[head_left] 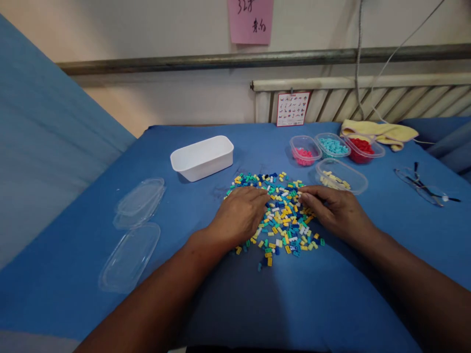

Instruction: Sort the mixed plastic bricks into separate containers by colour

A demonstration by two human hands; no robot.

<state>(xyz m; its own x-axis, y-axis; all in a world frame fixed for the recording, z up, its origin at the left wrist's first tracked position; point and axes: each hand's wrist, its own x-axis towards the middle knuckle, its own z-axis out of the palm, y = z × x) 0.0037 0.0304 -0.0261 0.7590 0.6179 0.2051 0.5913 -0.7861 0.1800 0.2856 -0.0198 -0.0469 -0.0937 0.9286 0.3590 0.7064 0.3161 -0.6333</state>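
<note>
I saw a pile of small plastic bricks [281, 215], yellow, blue, teal and white, spread at the middle of the blue tablecloth [257, 304]. My left hand [241, 215] lay palm down on the left edge of the pile, fingers loosely together and resting on the bricks, pinching nothing that I could make out. My right hand [334, 208] rested on the pile's right edge, its fingertips drawn together at the bricks; whether a brick sat between them I could not tell.

Just beyond the pile to the right stood a clear tub of yellow bricks [341, 176]. Farther behind the pile were three more clear tubs: one of pink bricks [305, 150], one of teal bricks [332, 145], one of red bricks [364, 149]. A white rectangular bin [202, 157] stood behind the pile to the left. Clear lids [134, 230] lay well left of the pile. A pair of glasses [423, 186] lay far right of the pile.
</note>
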